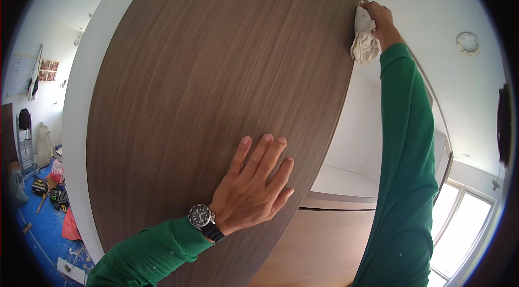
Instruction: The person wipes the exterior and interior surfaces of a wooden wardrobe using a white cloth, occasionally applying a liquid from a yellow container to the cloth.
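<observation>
Brown wood door panel [205, 98] stands tall, being wiped. Right hand [381, 17] up high, arm stretched, fingers closed round white cloth [365, 38], pressing it on door's top right edge. Left hand [251, 187] open flat, fingers spread, holds nothing, steadies panel lower down. Step looks like wiping edge; next rub needs cloth pressed along edge, door kept from swinging.

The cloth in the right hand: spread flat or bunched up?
Bunched up. The cloth hangs in crumpled folds from the right hand, whose fingers press it against the top edge of the brown wooden door.
</observation>
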Demonstrator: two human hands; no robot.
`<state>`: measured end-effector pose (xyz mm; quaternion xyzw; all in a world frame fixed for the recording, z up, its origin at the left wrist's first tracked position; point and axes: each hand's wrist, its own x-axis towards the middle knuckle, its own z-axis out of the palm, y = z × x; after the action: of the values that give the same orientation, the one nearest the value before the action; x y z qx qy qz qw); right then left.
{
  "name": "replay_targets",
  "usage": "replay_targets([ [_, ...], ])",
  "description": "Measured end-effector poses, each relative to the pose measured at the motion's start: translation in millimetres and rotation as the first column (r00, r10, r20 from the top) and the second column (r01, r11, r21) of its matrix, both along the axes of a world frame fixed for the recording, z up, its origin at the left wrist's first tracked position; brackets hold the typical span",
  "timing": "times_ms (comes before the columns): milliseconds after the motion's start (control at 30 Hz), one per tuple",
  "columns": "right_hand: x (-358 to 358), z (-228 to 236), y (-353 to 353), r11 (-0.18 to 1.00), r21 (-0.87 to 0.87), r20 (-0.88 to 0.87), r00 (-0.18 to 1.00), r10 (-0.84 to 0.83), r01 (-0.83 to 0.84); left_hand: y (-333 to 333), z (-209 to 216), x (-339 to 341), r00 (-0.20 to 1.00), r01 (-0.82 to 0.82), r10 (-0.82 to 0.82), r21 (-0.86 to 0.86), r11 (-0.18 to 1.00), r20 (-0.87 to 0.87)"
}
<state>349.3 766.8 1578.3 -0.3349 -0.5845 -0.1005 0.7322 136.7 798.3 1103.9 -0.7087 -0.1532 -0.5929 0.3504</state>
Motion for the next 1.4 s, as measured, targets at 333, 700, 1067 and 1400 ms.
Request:
replay_targets([
  [333, 2, 23, 5, 0.997, 0.022, -0.015, 0.998, -0.067, 0.068, 4, -1, 0, 1.000, 0.008, -0.008, -0.014, 1.000, 0.001],
  [700, -6, 4, -6, 0.993, 0.009, 0.009, 0.993, 0.121, -0.121, -3, -4, 2, 1.000, -0.007, 0.007, -0.008, 1.000, -0.006],
  [1067, 11, -198, 2, 0.963, 0.121, 0.238, 0.934, -0.265, 0.242, -9, 0, 0, 0.999, -0.020, 0.019, 0.021, 1.000, 0.049],
  [1400, 10, -260, -7, 0.979, 0.102, 0.212, 0.958, -0.195, 0.177, -11, 2, 9, 0.997, -0.054, 0.052, 0.036, 0.998, 0.052],
])
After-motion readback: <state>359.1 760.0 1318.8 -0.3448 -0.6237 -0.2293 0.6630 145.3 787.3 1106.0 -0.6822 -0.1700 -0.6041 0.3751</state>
